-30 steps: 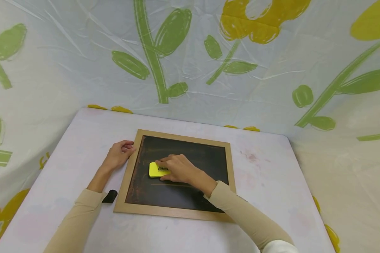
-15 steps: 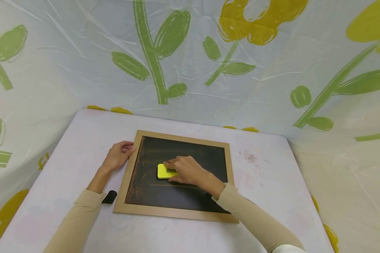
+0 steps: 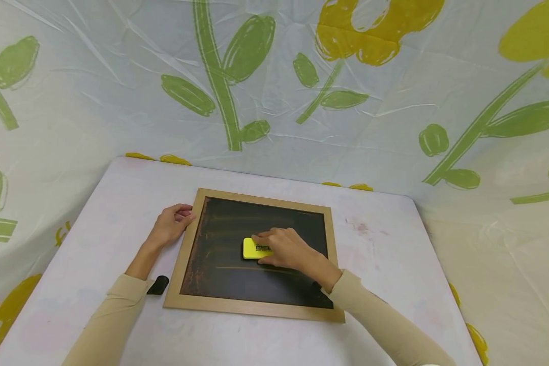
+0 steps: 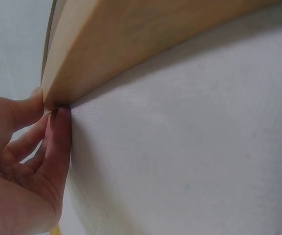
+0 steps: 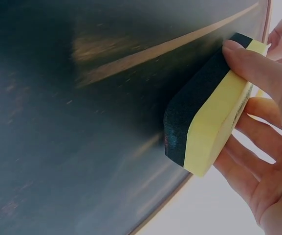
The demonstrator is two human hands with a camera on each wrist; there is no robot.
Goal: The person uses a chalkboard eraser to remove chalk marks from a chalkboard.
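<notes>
A chalkboard (image 3: 224, 282) in a light wooden frame lies on the table, with faint orange smears along its left side. Thumb and curled fingers of my left hand (image 3: 168, 226) hold the frame's left edge; in the left wrist view the thumb is on the wood (image 4: 116, 39) and the fingertips are at its lower edge. My right hand (image 3: 289, 248) grips a yellow board eraser (image 3: 250, 248) with a black felt underside, near the middle of the board. In the right wrist view a tan chalk streak (image 5: 165, 49) runs beside the eraser (image 5: 199, 132).
A pale cloth-covered table (image 3: 393, 264) extends around the board, with a reddish stain (image 3: 361, 226) to the right. Behind it hangs a flower-printed sheet (image 3: 274, 168). A small black piece (image 3: 158, 285) juts out by the left cuff.
My right hand has slid the eraser rightward across the board, from its left-centre to near the middle. The left hand has stayed at the frame's left edge.
</notes>
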